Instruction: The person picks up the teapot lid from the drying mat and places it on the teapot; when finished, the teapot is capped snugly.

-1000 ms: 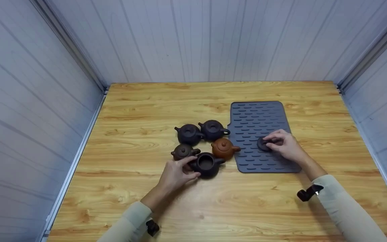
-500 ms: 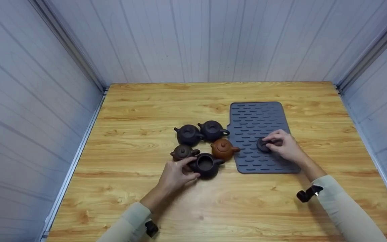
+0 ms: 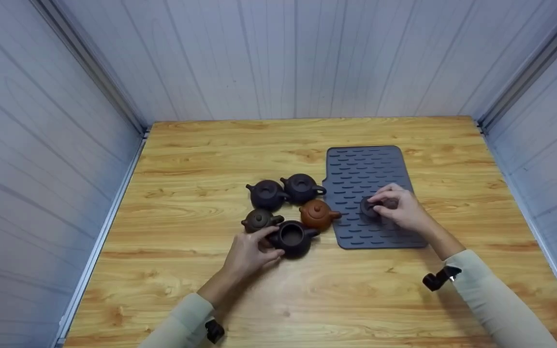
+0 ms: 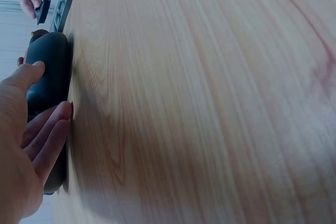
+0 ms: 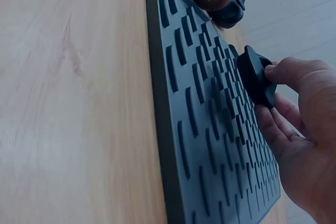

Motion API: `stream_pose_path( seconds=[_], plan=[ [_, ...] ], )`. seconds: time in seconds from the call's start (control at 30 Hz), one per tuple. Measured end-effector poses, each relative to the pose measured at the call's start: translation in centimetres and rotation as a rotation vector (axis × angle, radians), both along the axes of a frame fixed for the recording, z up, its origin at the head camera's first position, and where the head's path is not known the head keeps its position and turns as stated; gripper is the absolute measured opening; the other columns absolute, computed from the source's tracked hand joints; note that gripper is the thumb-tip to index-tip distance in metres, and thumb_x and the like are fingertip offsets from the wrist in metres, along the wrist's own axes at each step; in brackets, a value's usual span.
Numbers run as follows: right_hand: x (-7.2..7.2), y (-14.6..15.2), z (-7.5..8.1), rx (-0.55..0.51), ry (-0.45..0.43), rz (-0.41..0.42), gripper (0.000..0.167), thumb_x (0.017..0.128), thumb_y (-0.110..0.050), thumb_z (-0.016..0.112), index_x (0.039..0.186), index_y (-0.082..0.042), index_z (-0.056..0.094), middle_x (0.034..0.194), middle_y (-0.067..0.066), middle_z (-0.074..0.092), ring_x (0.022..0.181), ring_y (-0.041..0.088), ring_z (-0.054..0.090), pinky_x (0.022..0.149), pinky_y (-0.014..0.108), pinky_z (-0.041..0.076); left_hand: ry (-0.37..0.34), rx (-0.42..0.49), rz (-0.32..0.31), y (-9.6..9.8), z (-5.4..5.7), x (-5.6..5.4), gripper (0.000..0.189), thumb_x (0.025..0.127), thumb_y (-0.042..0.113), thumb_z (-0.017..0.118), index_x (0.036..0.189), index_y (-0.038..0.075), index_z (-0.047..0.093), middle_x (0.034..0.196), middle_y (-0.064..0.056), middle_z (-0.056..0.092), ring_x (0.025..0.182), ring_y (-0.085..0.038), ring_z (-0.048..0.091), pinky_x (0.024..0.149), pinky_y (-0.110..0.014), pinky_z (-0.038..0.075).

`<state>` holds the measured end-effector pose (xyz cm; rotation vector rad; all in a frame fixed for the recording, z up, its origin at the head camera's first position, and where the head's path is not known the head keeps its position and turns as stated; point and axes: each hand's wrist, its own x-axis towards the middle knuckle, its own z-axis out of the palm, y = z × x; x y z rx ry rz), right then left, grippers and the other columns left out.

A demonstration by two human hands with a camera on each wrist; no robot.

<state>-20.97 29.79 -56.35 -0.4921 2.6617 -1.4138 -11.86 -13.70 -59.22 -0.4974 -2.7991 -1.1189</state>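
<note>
A dark teapot (image 3: 294,250) with its top uncovered stands on the wooden table. My left hand (image 3: 247,253) grips its left side, thumb and fingers on the body; in the left wrist view the thumb lies over the pot (image 4: 50,85). My right hand (image 3: 402,209) pinches a dark round teapot lid (image 3: 367,208) by its knob. The right wrist view shows this lid (image 5: 254,77) tilted and held just above the grey ridged mat (image 3: 363,162). Its underside faces mostly away there.
Close around the uncovered pot stand a small dark-brown teapot (image 3: 258,220), an orange-brown teapot (image 3: 316,216) and two dark teapots, one left (image 3: 265,194) and one right (image 3: 300,187). White panel walls (image 3: 278,58) enclose the table's back and sides.
The right hand and the lid have shifted slightly left over the mat. The left hand keeps its hold on the pot. The whole head view has shifted a little.
</note>
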Motion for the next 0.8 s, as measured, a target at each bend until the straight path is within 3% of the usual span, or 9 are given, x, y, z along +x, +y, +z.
stream_pose_path(
  seconds=[0.17, 0.27, 0.3, 0.33, 0.4, 0.47, 0.6, 0.8],
  plan=[
    [-0.3, -1.0, 0.4, 0.014, 0.030, 0.018, 0.016, 0.101, -0.004, 0.083, 0.116, -0.006, 0.088, 0.125, 0.018, 0.071, 0.113, 0.000, 0.059, 0.097, 0.017, 0.057, 0.022, 0.008, 0.002, -0.7, -3.0, -1.0, 0.054, 0.085, 0.039, 0.100, 0.133, 0.018, 0.083, 0.080, -0.004, 0.085, 0.065, 0.002, 0.069, 0.064, -0.020, 0.058],
    [-0.2, -1.7, 0.7, 0.022, 0.022, 0.030, 0.017, 0.101, -0.006, 0.083, 0.117, -0.009, 0.088, 0.126, 0.016, 0.072, 0.115, 0.004, 0.060, 0.098, 0.019, 0.057, 0.054, -0.001, -0.018, -1.0, -3.5, -1.1, 0.054, 0.089, 0.042, 0.097, 0.135, 0.019, 0.082, 0.079, -0.003, 0.084, 0.063, 0.002, 0.067, 0.061, -0.020, 0.055],
    [-0.2, -2.0, 0.8, 0.024, 0.014, 0.033, 0.017, 0.102, -0.006, 0.083, 0.117, -0.009, 0.088, 0.127, 0.016, 0.072, 0.116, 0.004, 0.061, 0.098, 0.018, 0.057, 0.061, 0.007, -0.024, -0.9, -3.0, -0.8, 0.053, 0.089, 0.038, 0.098, 0.135, 0.017, 0.082, 0.079, -0.004, 0.084, 0.063, 0.000, 0.068, 0.061, -0.022, 0.057],
    [-0.2, -2.2, 0.9, 0.026, 0.010, 0.038, 0.017, 0.102, -0.006, 0.083, 0.117, -0.009, 0.088, 0.128, 0.016, 0.072, 0.117, 0.005, 0.061, 0.098, 0.020, 0.057, 0.075, 0.017, -0.029, -1.1, -3.5, -0.9, 0.053, 0.089, 0.040, 0.097, 0.135, 0.017, 0.082, 0.077, -0.003, 0.083, 0.062, 0.002, 0.066, 0.061, -0.021, 0.055],
    [-0.2, -2.7, 1.1, 0.023, 0.002, 0.050, 0.017, 0.102, -0.007, 0.082, 0.118, -0.010, 0.088, 0.128, 0.015, 0.072, 0.117, 0.007, 0.062, 0.099, 0.020, 0.058, 0.103, 0.034, -0.042, -1.0, -2.8, -0.7, 0.053, 0.089, 0.039, 0.097, 0.134, 0.014, 0.082, 0.076, -0.005, 0.082, 0.061, -0.001, 0.066, 0.059, -0.023, 0.055],
    [-0.2, -3.2, 1.2, 0.017, -0.003, 0.063, 0.017, 0.102, -0.006, 0.082, 0.118, -0.009, 0.088, 0.128, 0.016, 0.072, 0.117, 0.007, 0.063, 0.099, 0.021, 0.059, 0.102, 0.039, -0.038, -0.9, -2.9, -0.7, 0.054, 0.087, 0.038, 0.099, 0.132, 0.013, 0.083, 0.075, -0.006, 0.082, 0.061, -0.001, 0.066, 0.059, -0.023, 0.055],
    [-0.2, -4.2, 1.7, -0.007, -0.008, 0.094, 0.017, 0.104, -0.005, 0.080, 0.119, -0.008, 0.087, 0.129, 0.016, 0.070, 0.118, 0.011, 0.065, 0.100, 0.022, 0.061, 0.059, 0.006, -0.026, -0.4, -0.8, -0.3, 0.054, 0.085, 0.031, 0.101, 0.132, 0.011, 0.083, 0.078, -0.010, 0.083, 0.063, -0.006, 0.070, 0.062, -0.026, 0.058],
    [0.0, -5.8, 2.6, -0.040, -0.010, 0.134, 0.017, 0.104, -0.006, 0.079, 0.120, -0.007, 0.086, 0.130, 0.018, 0.068, 0.119, 0.019, 0.069, 0.097, 0.017, 0.060, -0.044, -0.025, -0.004, -0.1, 0.5, -0.3, 0.054, 0.087, 0.031, 0.100, 0.135, 0.013, 0.082, 0.084, -0.008, 0.086, 0.068, -0.012, 0.077, 0.066, -0.026, 0.061]
  ],
)
